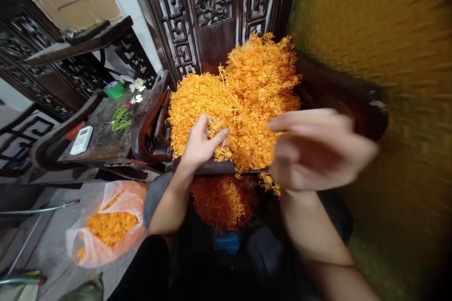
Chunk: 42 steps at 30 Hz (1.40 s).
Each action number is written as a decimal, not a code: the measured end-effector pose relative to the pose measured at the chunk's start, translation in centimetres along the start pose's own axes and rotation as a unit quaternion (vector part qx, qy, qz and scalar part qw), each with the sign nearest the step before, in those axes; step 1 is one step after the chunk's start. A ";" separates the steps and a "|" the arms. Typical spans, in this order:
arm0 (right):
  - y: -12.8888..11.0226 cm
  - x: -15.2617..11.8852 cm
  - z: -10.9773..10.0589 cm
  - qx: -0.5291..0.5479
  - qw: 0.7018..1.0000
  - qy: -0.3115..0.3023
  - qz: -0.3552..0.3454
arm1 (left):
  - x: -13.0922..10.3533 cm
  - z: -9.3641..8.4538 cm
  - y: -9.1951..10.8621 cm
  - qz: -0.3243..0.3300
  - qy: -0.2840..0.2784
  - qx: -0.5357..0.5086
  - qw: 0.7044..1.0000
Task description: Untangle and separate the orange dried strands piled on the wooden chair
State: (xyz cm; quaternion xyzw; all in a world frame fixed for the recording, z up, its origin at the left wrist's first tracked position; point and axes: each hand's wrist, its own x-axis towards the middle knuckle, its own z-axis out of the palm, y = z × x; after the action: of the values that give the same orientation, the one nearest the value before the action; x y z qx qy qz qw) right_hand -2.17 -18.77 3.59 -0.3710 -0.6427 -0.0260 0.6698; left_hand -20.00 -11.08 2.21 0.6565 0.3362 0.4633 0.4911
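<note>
A large heap of orange, many-pronged, flower-like pieces (261,84) rises in front of me on a dark wooden seat. My left hand (203,143) is at the heap's near side, with its fingers closed around a small bunch of the orange pieces (216,128). A thin orange strand (231,94) runs up across the heap above that hand. To the right, my right hand (318,150) is raised in front of the heap's edge. Motion smears its fingers, and I cannot make out whether anything is between them. More orange pieces (235,202) lie lower down, between my legs.
On the left floor sits a clear plastic bag (95,254) with orange pieces inside. A dark side table (106,143) carries a white device (82,140), green stems (121,117) and a green tape roll (115,89). A carved wooden backrest (217,37) stands behind the heap.
</note>
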 end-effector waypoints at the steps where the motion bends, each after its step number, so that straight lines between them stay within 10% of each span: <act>1: -0.7 -0.1 0.8 -0.004 0.996 -0.076 -0.044 | -0.1 -0.1 0.2 0.019 -0.005 0.004 1.000; 7: 0.7 0.1 3.6 -0.075 0.960 -0.271 -0.009 | -0.9 -1.5 1.7 0.091 -0.032 0.069 0.993; 13: 1.0 -0.3 3.1 -0.094 0.940 -0.323 0.066 | -1.5 -3.0 2.2 0.027 -0.020 0.158 0.987; 18: -0.4 0.2 2.8 -0.093 0.923 -0.355 0.116 | -1.2 -2.9 2.0 0.126 0.028 0.241 0.962; 23: -0.7 0.2 2.4 -0.062 0.925 -0.334 0.173 | -1.2 -2.2 2.2 0.191 0.016 0.229 0.954; 29: -0.9 0.8 2.0 -0.014 0.920 -0.324 0.220 | -0.9 -0.3 0.9 0.119 0.046 0.069 0.989; 35: -1.8 1.7 -2.2 0.107 0.884 -0.331 0.312 | 2.0 -4.0 -0.5 0.005 0.264 -0.158 0.951; 39: -0.1 1.3 -3.5 0.130 0.901 -0.165 0.379 | 1.7 -4.6 -0.5 -0.071 0.144 -0.236 0.958; 42: 1.0 1.2 -2.9 0.149 0.892 -0.160 0.395 | 1.0 -3.2 -0.3 -0.125 0.059 -0.280 0.950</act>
State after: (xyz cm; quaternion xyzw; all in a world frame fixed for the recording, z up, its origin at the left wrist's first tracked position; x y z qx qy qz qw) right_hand 0.97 -19.04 4.44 -0.4894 -0.5380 0.3968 0.5600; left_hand -22.70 -9.05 2.50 0.4169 0.3007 0.5116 0.6885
